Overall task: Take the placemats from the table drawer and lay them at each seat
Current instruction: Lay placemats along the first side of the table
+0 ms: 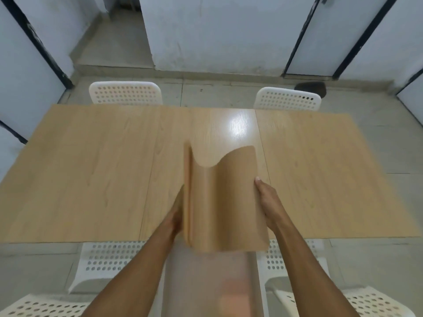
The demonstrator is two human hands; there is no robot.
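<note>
Placemats (225, 202) held bowed above the desk (91, 168), over its near edge. Left hand (176, 216) gripping their left side, right hand (265, 202) gripping the right. Drawer (210, 284) open below the desk.

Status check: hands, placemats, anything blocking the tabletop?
Left hand and right hand both grip the placemats, a curled stack held over the near table edge. None laid yet. Nothing on the tabletop in the way.
</note>
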